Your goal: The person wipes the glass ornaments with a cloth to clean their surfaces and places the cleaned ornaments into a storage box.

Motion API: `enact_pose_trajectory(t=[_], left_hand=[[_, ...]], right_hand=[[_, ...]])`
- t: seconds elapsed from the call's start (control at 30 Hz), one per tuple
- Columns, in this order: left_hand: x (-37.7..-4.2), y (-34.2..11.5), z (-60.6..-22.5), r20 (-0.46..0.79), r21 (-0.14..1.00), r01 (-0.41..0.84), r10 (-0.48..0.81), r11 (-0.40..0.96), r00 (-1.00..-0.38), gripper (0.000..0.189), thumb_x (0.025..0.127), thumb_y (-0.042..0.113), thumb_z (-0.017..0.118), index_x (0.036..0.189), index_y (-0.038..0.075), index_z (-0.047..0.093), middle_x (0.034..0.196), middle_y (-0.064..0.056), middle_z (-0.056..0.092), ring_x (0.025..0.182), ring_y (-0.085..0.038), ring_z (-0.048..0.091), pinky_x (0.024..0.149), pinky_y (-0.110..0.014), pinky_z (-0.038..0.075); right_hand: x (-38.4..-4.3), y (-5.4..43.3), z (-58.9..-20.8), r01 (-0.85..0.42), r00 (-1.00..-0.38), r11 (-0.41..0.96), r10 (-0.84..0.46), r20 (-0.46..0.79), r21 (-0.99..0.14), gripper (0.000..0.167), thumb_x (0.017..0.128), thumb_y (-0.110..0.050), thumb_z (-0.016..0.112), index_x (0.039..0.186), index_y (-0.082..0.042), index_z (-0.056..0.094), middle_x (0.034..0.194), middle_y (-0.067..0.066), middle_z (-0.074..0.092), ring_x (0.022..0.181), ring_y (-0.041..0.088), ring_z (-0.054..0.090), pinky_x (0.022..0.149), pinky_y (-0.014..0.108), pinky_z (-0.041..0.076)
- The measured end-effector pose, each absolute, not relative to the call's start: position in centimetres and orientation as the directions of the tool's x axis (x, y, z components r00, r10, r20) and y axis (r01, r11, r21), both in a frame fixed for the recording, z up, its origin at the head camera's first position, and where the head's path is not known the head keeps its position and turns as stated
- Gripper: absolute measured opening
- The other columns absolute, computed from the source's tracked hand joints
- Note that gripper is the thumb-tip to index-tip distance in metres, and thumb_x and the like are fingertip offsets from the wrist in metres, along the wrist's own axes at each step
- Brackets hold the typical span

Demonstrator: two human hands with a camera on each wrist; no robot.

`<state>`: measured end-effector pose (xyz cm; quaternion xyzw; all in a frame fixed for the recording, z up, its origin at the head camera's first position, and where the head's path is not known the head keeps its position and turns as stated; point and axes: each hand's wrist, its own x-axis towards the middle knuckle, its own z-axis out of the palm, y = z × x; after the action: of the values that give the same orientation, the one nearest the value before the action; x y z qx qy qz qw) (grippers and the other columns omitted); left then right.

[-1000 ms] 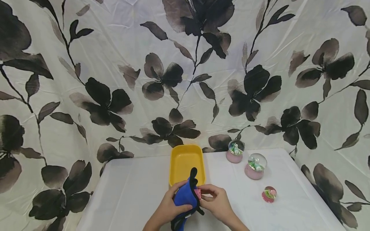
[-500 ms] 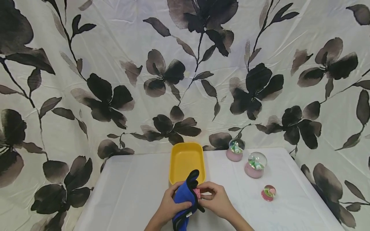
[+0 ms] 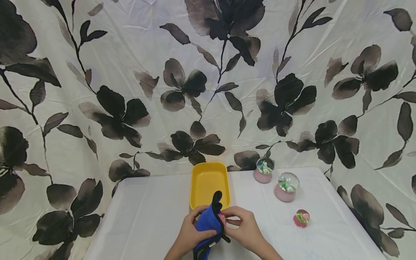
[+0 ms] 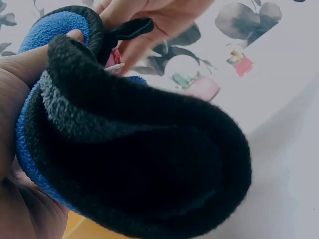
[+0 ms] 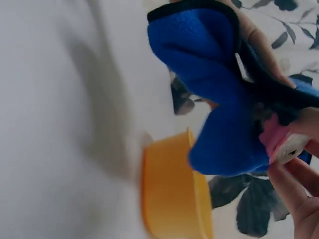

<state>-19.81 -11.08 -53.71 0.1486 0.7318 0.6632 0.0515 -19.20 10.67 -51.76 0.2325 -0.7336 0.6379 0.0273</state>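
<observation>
- The left hand has its fingers curled round a black-edged blue cloth, which is folded and bunched in the grip.
- The right hand pinches a small pink-and-white piece between its fingers, at the cloth's three-o'clock edge. The right wrist view shows a whitish face with a dark mark, and a pink part against the cloth; how much lies inside the folds is hidden.
- The step in hand looks like wiping or drying the piece — cloth on one side, steadying pinch on the other — though tucking it into the folds cannot be ruled out.
- If it is wiping, the next move calls for a secure pinch by the right hand while the left turns the cloth round the pink part; the piece seems small enough to slip.
- A yellow tray sits at twelve o'clock from the cloth, on the white tabletop.
- Two pink-based globes stand between one and two o'clock, the rear globe farther off than the front globe; a small red-based globe is near three o'clock.
</observation>
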Motion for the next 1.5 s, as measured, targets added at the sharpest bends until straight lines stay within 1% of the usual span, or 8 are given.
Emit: enact_pose_trajectory(t=[0.13, 0.23, 0.5, 0.73, 0.83, 1.2, 1.4, 1.5], left_hand=[[-19.5, -11.0, -53.9, 0.094, 0.994, 0.106, 0.290, 0.027, -0.952, 0.061, 0.074, 0.014, 0.085, 0.128, 0.011, 0.057, 0.119, -0.015, 0.056, 0.097, -0.029, 0.063, 0.080, -0.037, 0.054], [-19.5, -10.9, -54.0, 0.082, 0.996, 0.087, 0.284, 0.005, -0.955, 0.062, 0.074, 0.012, 0.085, 0.129, 0.009, 0.057, 0.120, -0.016, 0.056, 0.098, -0.030, 0.063, 0.081, -0.037, 0.054], [-19.8, -11.1, -53.6, 0.099, 0.993, 0.079, 0.277, -0.084, -0.956, 0.064, 0.073, 0.007, 0.085, 0.129, 0.006, 0.056, 0.123, -0.016, 0.059, 0.107, -0.034, 0.058, 0.087, -0.037, 0.051], [-19.9, -11.4, -53.8, 0.132, 0.991, 0.129, 0.292, -0.029, -0.947, 0.061, 0.071, 0.009, 0.087, 0.126, 0.007, 0.060, 0.122, -0.013, 0.061, 0.105, -0.031, 0.060, 0.087, -0.036, 0.051], [-20.0, -11.3, -53.9, 0.145, 0.988, 0.157, 0.298, 0.014, -0.944, 0.061, 0.070, 0.011, 0.088, 0.125, 0.010, 0.062, 0.123, -0.011, 0.061, 0.104, -0.031, 0.060, 0.086, -0.035, 0.051], [-20.0, -11.0, -54.1, 0.104, 0.992, 0.120, 0.293, 0.036, -0.950, 0.064, 0.067, 0.012, 0.089, 0.126, 0.010, 0.063, 0.121, -0.012, 0.063, 0.100, -0.030, 0.061, 0.084, -0.039, 0.052], [-20.2, -11.0, -53.8, 0.032, 0.999, 0.036, 0.324, 0.005, -0.946, 0.063, 0.070, 0.012, 0.088, 0.127, 0.007, 0.062, 0.119, -0.013, 0.063, 0.101, -0.029, 0.062, 0.086, -0.041, 0.051], [-20.2, -10.9, -53.7, 0.036, 0.998, 0.016, 0.358, -0.059, -0.933, 0.062, 0.072, 0.010, 0.086, 0.128, 0.003, 0.061, 0.118, -0.015, 0.063, 0.102, -0.030, 0.062, 0.087, -0.039, 0.051]], right_hand=[[-19.0, 10.7, -51.6, -0.643, -0.750, 0.198, -0.357, 0.557, -0.740, 0.042, 0.073, 0.002, 0.081, 0.110, -0.017, 0.070, 0.110, -0.002, 0.067, 0.102, 0.017, 0.064, 0.078, 0.030, 0.054], [-19.3, 10.9, -51.9, -0.688, -0.710, 0.174, -0.368, 0.601, -0.705, 0.043, 0.072, 0.004, 0.081, 0.110, -0.014, 0.071, 0.111, 0.003, 0.067, 0.102, 0.018, 0.064, 0.078, 0.032, 0.054], [-20.2, 11.1, -52.1, -0.139, -0.924, -0.099, -0.345, 0.165, -0.985, 0.041, 0.077, -0.005, 0.081, 0.115, 0.002, 0.067, 0.112, 0.015, 0.066, 0.102, 0.025, 0.064, 0.082, 0.034, 0.053], [-20.0, 11.2, -51.9, 0.281, -0.889, -0.236, -0.430, -0.160, -0.930, 0.039, 0.089, -0.010, 0.071, 0.123, 0.006, 0.061, 0.106, 0.012, 0.068, 0.092, 0.020, 0.066, 0.084, 0.036, 0.053], [-20.0, 11.5, -52.1, 0.309, -0.876, -0.232, -0.447, -0.181, -0.922, 0.035, 0.090, -0.011, 0.070, 0.121, 0.006, 0.063, 0.104, 0.012, 0.070, 0.090, 0.019, 0.067, 0.085, 0.039, 0.052], [-19.7, 11.8, -50.2, -0.175, -0.919, 0.098, -0.374, 0.127, -0.980, 0.033, 0.075, -0.001, 0.081, 0.106, -0.006, 0.070, 0.103, 0.005, 0.067, 0.097, 0.021, 0.065, 0.077, 0.034, 0.055], [-19.5, 12.0, -49.6, -0.633, -0.740, 0.268, -0.485, 0.466, -0.726, 0.040, 0.072, 0.004, 0.082, 0.106, -0.016, 0.072, 0.107, -0.005, 0.066, 0.100, 0.013, 0.063, 0.082, 0.026, 0.052], [-19.6, 12.3, -49.8, -0.754, -0.639, 0.262, -0.506, 0.580, -0.603, 0.040, 0.071, 0.003, 0.083, 0.105, -0.016, 0.073, 0.109, -0.005, 0.066, 0.102, 0.013, 0.063, 0.086, 0.026, 0.051]])
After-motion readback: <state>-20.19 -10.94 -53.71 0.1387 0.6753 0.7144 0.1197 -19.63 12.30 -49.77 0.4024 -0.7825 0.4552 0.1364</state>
